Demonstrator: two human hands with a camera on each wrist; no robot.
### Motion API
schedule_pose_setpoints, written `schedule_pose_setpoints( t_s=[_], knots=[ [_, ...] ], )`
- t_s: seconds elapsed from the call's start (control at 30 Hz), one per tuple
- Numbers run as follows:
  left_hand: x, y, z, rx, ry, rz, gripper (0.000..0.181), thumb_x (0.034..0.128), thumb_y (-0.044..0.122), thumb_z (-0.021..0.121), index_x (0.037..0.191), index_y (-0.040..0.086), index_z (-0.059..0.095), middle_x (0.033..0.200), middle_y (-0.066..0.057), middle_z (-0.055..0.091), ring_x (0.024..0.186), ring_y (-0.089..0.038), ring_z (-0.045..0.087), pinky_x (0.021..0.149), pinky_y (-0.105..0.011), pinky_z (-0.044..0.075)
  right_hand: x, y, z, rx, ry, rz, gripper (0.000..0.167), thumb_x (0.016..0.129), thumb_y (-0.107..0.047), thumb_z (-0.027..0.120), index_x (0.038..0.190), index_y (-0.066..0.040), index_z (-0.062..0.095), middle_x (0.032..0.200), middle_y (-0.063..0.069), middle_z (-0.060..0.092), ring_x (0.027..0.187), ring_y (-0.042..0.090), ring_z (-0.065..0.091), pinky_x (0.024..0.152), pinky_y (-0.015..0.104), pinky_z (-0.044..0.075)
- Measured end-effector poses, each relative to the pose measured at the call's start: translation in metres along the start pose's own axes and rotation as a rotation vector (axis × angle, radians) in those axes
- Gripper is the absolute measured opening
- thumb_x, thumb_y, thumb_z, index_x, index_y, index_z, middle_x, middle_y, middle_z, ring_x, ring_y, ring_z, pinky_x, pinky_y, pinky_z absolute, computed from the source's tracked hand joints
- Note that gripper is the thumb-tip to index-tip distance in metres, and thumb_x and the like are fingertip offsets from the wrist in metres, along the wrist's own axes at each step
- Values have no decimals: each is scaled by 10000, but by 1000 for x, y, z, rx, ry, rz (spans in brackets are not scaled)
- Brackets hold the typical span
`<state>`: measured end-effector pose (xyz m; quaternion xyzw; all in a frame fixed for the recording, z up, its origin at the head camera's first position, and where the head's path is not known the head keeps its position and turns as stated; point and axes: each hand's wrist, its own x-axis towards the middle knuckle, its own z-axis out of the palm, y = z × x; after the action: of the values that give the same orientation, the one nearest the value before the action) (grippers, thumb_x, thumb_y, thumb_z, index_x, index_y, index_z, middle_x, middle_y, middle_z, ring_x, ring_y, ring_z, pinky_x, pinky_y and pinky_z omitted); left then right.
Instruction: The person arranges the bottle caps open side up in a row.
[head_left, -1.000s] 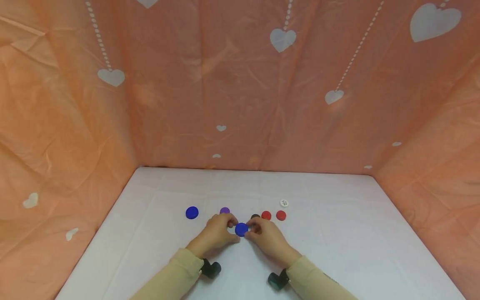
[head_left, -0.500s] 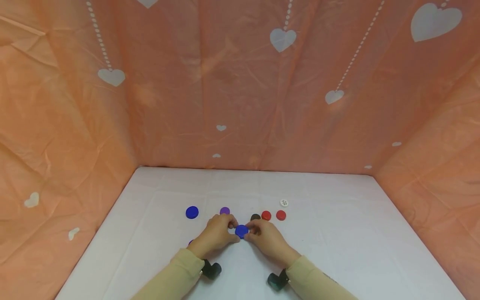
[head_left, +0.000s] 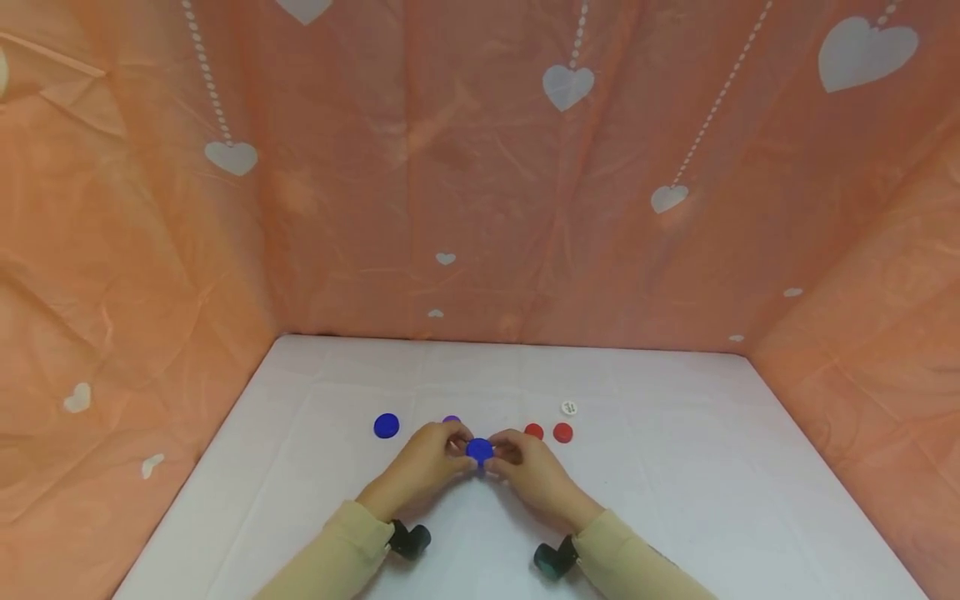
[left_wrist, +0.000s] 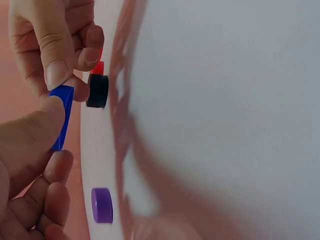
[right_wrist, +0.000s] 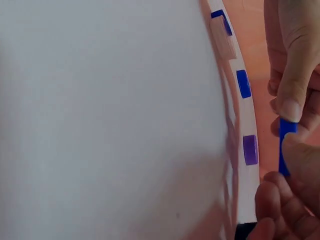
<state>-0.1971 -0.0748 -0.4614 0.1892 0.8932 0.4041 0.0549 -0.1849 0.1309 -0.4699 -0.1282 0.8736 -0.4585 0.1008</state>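
Between both hands in the head view is a round blue bottle cap (head_left: 480,452), held up off the table. The left hand (head_left: 429,458) pinches its left edge with thumb and fingers; the right hand (head_left: 534,471) pinches the right edge. Seen in the left wrist view, the blue cap (left_wrist: 62,117) is tipped side-on, with the left thumb on its near end and the right thumb on the far end. A black cap (left_wrist: 97,91) stands on the table behind the right fingers. Close to the left hand lies a purple cap (head_left: 452,419), partly covered by it in the head view.
Another blue cap (head_left: 386,426) lies at the left on the white table (head_left: 675,467). Two red caps (head_left: 563,432) and a white cap (head_left: 569,408) with dark marks lie right of the hands. Orange cloth walls (head_left: 495,208) enclose the back and sides.
Both hands have shifted slightly away from the body with the blue cap, closer together. The right hand now covers the black cap in the head view. The view has tilted a little.
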Motion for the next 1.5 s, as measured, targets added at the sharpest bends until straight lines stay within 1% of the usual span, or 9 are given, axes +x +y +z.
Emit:
schedule_pose_setpoints(
  t_s=[0.13, 0.33, 0.57, 0.77, 1.0, 1.1, 1.2, 1.33, 1.5],
  knots=[
    [-9, -1, -7, -14, -6, 1, 241, 835, 210, 768, 1025, 103, 665, 886, 54, 608, 815, -105, 559, 757, -318, 473, -3, -4, 5, 20, -17, -21, 263, 918, -283, 674, 1154, -174, 634, 902, -59, 616, 822, 135, 588, 728, 301, 489],
    [-17, 1, -13, -18, -7, 7, 206, 852, 180, 751, 1025, 108, 665, 876, 54, 621, 810, -110, 563, 728, -301, 481, -2, -4, 10, -29, -12, -59, 250, 919, -300, 672, 1144, -196, 638, 873, -85, 600, 806, 120, 569, 720, 274, 484],
    [-19, 1, -14, -32, -20, -16, 199, 862, 177, 742, 1035, 116, 665, 884, 60, 622, 816, -115, 562, 730, -306, 482, -3, -8, 10, -24, -12, -85, 291, 906, -297, 689, 1139, -131, 635, 866, -51, 595, 790, 131, 561, 656, 261, 489],
    [-19, -1, -13, -23, -22, -30, 209, 875, 208, 731, 1047, 112, 661, 887, 63, 608, 805, -122, 545, 714, -298, 474, -1, -7, 11, -34, -10, -92, 290, 920, -302, 669, 1148, -126, 635, 859, -58, 595, 778, 119, 565, 651, 259, 489],
    [-21, 0, -14, -58, -3, -82, 224, 918, 307, 672, 1067, 141, 661, 879, 63, 592, 811, -134, 539, 708, -313, 469, 0, -7, 11, -16, -20, -54, 276, 965, -387, 579, 1153, -193, 634, 897, -72, 636, 786, 117, 606, 695, 288, 492],
    [-21, 1, -14, -72, 5, -102, 240, 938, 337, 637, 1075, 141, 663, 862, 48, 581, 789, -140, 529, 669, -296, 463, 0, -7, 11, -4, -4, -59, 260, 980, -399, 547, 1126, -207, 644, 914, -57, 653, 786, 133, 613, 698, 299, 497],
    [-21, -1, -14, -93, 1, -113, 204, 956, 321, 614, 1056, 153, 669, 849, 30, 585, 764, -145, 532, 639, -296, 466, -1, -9, 12, 3, 18, -54, 258, 987, -415, 524, 1082, -217, 659, 898, -44, 653, 780, 141, 597, 699, 307, 494],
    [-22, -3, -14, -84, 14, -78, 123, 975, 238, 593, 1018, 160, 678, 861, 38, 617, 771, -132, 549, 663, -299, 471, 0, -9, 12, -17, 61, -40, 248, 999, -404, 507, 1018, -224, 677, 852, -51, 638, 786, 125, 568, 718, 298, 478],
    [-24, -3, -15, -60, 46, -30, 115, 975, 177, 589, 1017, 132, 685, 895, 69, 644, 812, -110, 569, 730, -322, 478, 1, -9, 14, -37, 100, -60, 231, 1001, -354, 524, 963, -198, 691, 810, -45, 620, 775, 118, 550, 703, 283, 468]
  ],
)
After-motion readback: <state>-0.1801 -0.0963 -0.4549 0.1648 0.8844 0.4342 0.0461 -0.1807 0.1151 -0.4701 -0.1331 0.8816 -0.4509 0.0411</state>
